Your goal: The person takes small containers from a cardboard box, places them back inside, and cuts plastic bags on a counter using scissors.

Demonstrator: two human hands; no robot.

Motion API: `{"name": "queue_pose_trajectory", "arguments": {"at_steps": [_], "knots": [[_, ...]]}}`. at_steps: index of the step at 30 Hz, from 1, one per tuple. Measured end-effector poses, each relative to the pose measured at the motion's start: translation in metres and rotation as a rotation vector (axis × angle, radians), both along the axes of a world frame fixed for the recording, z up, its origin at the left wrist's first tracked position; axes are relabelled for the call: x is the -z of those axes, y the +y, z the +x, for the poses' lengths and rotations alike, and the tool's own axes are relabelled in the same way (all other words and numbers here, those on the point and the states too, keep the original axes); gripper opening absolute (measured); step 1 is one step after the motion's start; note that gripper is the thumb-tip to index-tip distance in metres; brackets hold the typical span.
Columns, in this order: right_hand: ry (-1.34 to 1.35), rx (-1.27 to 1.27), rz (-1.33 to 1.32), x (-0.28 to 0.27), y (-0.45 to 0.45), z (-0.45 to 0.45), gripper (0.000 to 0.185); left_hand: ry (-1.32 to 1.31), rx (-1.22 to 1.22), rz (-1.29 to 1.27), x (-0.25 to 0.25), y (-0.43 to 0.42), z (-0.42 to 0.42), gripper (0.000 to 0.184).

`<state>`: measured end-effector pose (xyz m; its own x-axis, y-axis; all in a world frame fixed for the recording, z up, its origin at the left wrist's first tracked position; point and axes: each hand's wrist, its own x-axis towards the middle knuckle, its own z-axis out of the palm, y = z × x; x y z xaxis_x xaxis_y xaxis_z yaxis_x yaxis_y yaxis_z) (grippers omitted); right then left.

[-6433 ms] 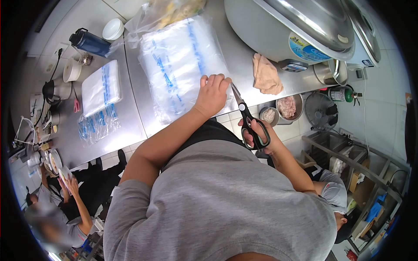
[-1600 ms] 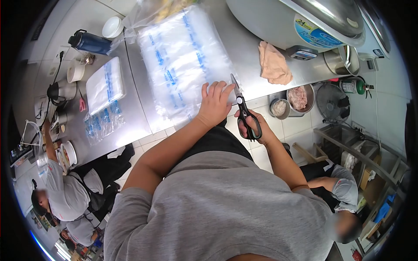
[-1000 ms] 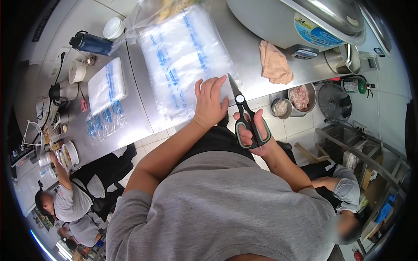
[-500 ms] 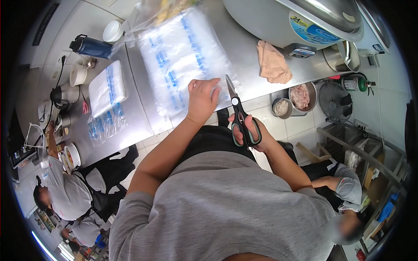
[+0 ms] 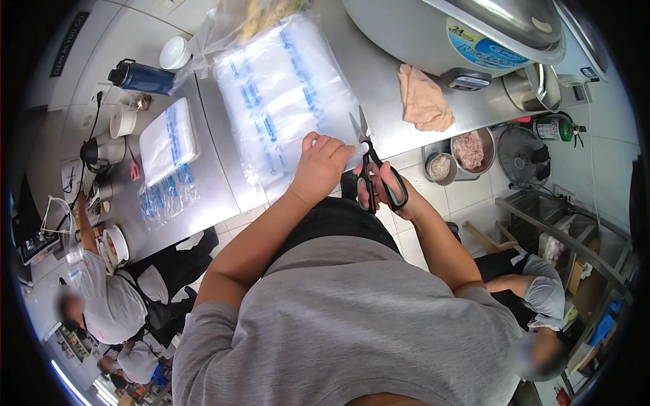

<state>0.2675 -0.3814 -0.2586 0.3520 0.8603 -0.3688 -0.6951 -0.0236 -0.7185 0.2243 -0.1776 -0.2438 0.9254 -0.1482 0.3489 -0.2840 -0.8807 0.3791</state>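
A stack of clear plastic bags with blue print (image 5: 271, 88) lies on the steel table in front of me. At its near right corner, my left hand (image 5: 321, 166) has its fingers curled together on the edge of a plastic bag; the thumb is mostly hidden. My right hand (image 5: 393, 193) holds a pair of black-handled scissors (image 5: 367, 152), fingers through the loops. The scissor blades are apart and point away from me, beside the left fingertips and over the corner of the bags.
A large rice cooker (image 5: 433, 40) and a tan cloth (image 5: 424, 98) sit on the table to the right. Lower down are a pot of raw meat (image 5: 468, 150) and a fan (image 5: 520, 159). Smaller bags (image 5: 168, 142) and a blue bottle (image 5: 145, 76) are left. Co-workers are on both sides.
My left hand has shifted right and its fingers have curled in. The scissors have opened, and the right hand has risen slightly towards the bags.
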Motion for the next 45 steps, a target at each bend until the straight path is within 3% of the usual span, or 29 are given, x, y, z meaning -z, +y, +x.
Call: {"name": "queue_pose_trajectory", "arguments": {"at_steps": [11,14,18,23,27,38,45], "knots": [[-0.049,0.17,-0.153,-0.002,0.025,0.007,0.074,0.036,0.112,-0.084,-0.031,-0.012,-0.009,0.012],[-0.134,0.1,-0.183,-0.007,0.029,0.012,0.075,0.077,0.106,-0.11,-0.044,-0.004,-0.012,0.013],[-0.046,-0.019,0.002,-0.014,0.032,0.018,0.088,0.07,0.042,-0.091,-0.055,0.01,-0.012,0.014],[0.006,-0.21,-0.031,-0.029,0.014,0.016,0.095,0.044,0.006,-0.175,-0.051,0.014,-0.012,0.013],[0.003,-0.065,0.003,-0.023,0.013,0.016,0.092,0.097,0.048,-0.194,-0.049,0.01,-0.02,0.012],[-0.197,0.209,-0.214,-0.019,0.019,0.01,0.07,0.122,0.061,-0.207,-0.042,0.003,-0.024,0.009],[-0.231,0.045,0.019,-0.018,0.016,0.012,0.087,0.04,-0.03,-0.224,-0.044,0.006,-0.027,0.014]]}}
